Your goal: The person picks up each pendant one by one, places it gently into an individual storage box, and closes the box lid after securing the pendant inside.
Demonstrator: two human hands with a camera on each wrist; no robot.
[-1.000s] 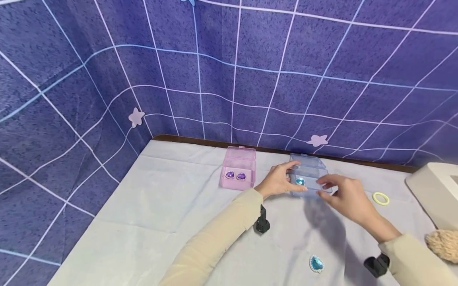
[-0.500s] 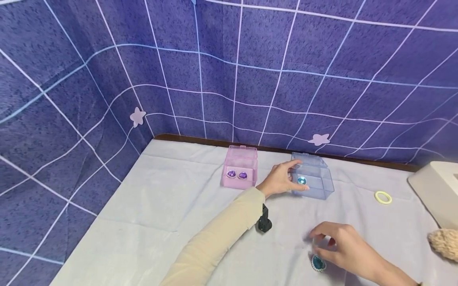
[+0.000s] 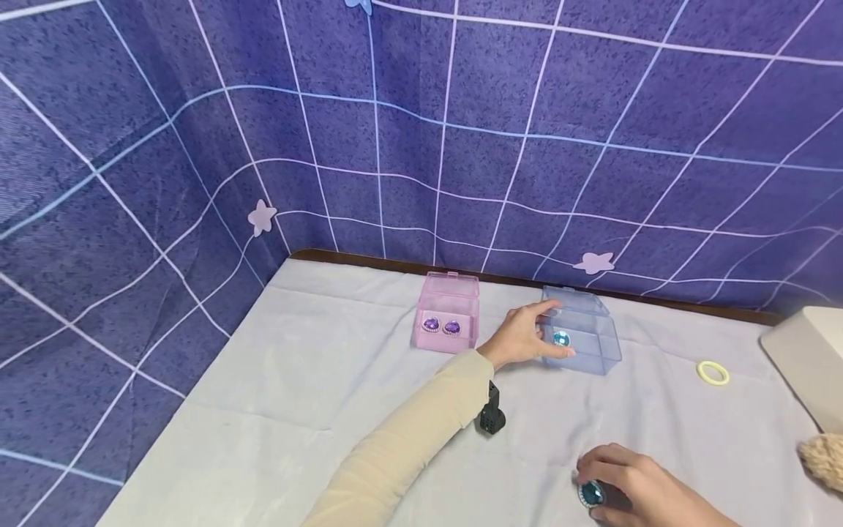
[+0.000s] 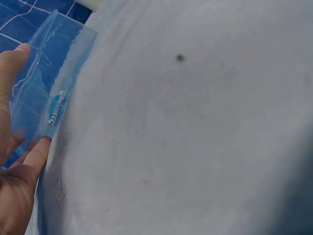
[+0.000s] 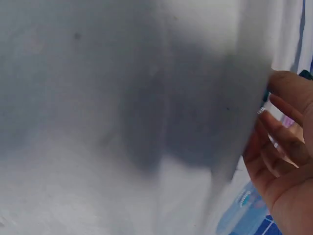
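My left hand (image 3: 520,337) grips the left side of a clear blue plastic box (image 3: 599,340), thumb at its front and fingers behind. The box's lid stands open at the back, and a round-looking teal gem (image 3: 562,338) lies inside at the left. In the left wrist view, that gem (image 4: 56,106) shows a beaded rim through the blue wall. Lower on the table, my right hand (image 3: 635,479) pinches a second teal gem (image 3: 590,494) with a white beaded edge between thumb and fingers. The right wrist view shows mostly the curled right hand (image 5: 288,147), with that gem largely hidden.
Left of the blue box, an open pink box (image 3: 446,340) holds two purple gems (image 3: 441,326). A pale yellow ring (image 3: 713,373) lies to the right. A white block-like object (image 3: 803,359) and a fluffy tan item (image 3: 822,457) stand at the right edge. Behind hangs a purple curtain (image 3: 494,146).
My right hand has left the blue box's right side, come down towards the front and taken hold of the loose teal gem. The left hand stays on the blue box.
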